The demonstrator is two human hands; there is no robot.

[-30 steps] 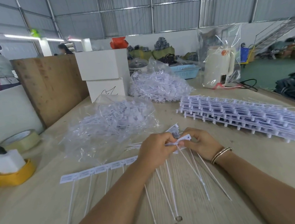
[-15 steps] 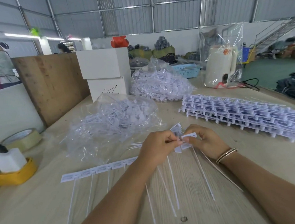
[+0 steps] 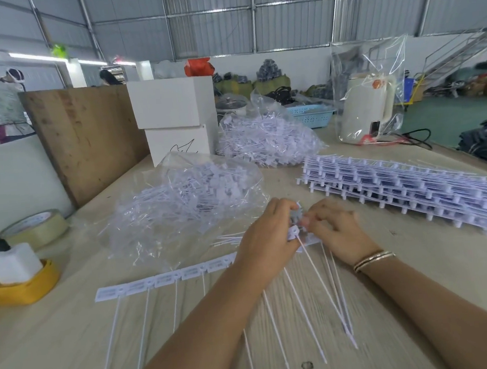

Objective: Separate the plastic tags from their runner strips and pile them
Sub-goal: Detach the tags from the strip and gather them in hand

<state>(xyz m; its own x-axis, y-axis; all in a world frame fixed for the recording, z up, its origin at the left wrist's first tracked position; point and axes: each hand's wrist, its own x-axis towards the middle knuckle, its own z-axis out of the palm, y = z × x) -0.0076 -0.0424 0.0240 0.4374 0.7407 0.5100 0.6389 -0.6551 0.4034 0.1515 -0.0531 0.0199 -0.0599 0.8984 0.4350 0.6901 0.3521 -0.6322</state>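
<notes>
Hands are working together: left hand [image 3: 265,235] is gripping the bunch of tags [image 3: 296,219], right hand [image 3: 334,228] is pinching one to snap it off; next, a little twist

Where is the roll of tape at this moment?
In the head view, the roll of tape lies flat at the table's far left edge, behind the yellow holder and left of the nearer bag of tags.

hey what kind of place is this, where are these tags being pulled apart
Most likely a factory or warehouse workshop. A corrugated metal roof spans a large hall, a stack of unseparated tag strips and bags of loose tags cover the wooden worktable, and bundled goods line the far wall.
</notes>
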